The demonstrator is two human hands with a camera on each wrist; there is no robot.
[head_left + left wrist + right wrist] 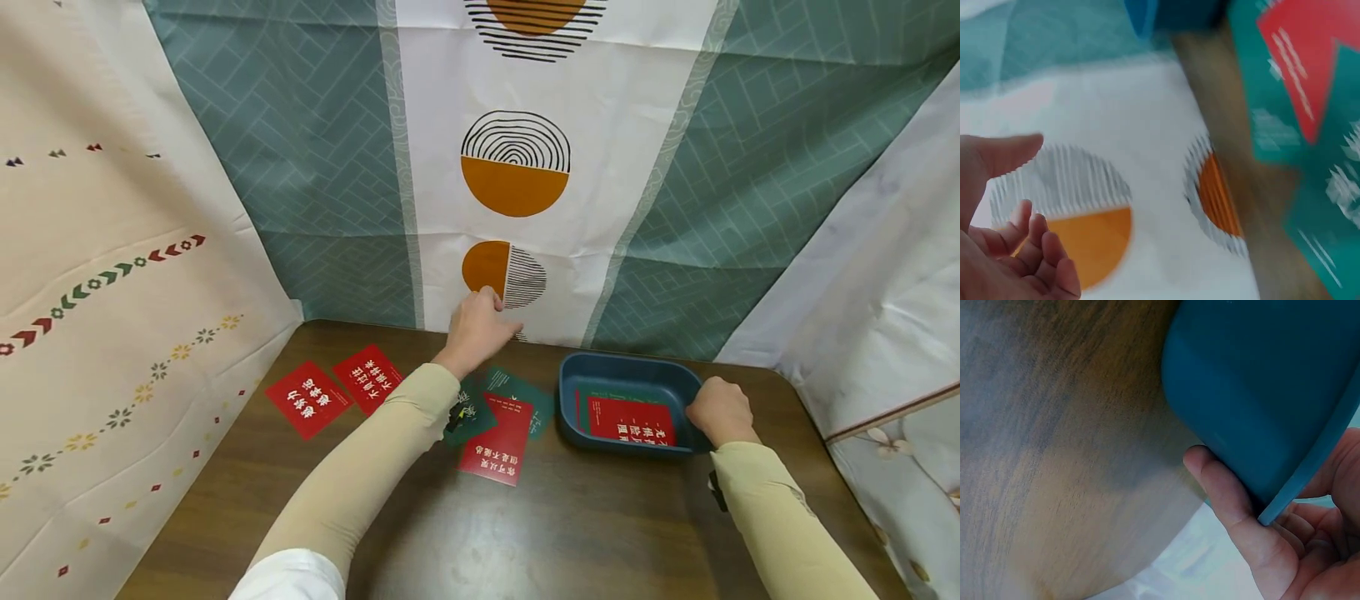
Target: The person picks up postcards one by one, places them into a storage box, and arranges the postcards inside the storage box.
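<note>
My left hand [480,329] hovers above the far side of the table, holding nothing, its fingers loosely bent and the thumb apart from them. Below and near it lie a red card [495,442] with white writing and two green cards [538,402] [474,421], overlapping on the table. With my right hand [722,408] I grip the right end of a dark blue plastic tray [564,392]; in the right wrist view fingers sit on both sides of its rim [1310,472]. Inside the tray a red card [630,419] partly covers green and red ones.
Two more red cards [307,398] [367,379] lie at the left of the brown wooden table [555,533]. A patterned curtain [322,167] hangs along the table's back edge. Pale cloths hang at the left [112,375] and right [900,333].
</note>
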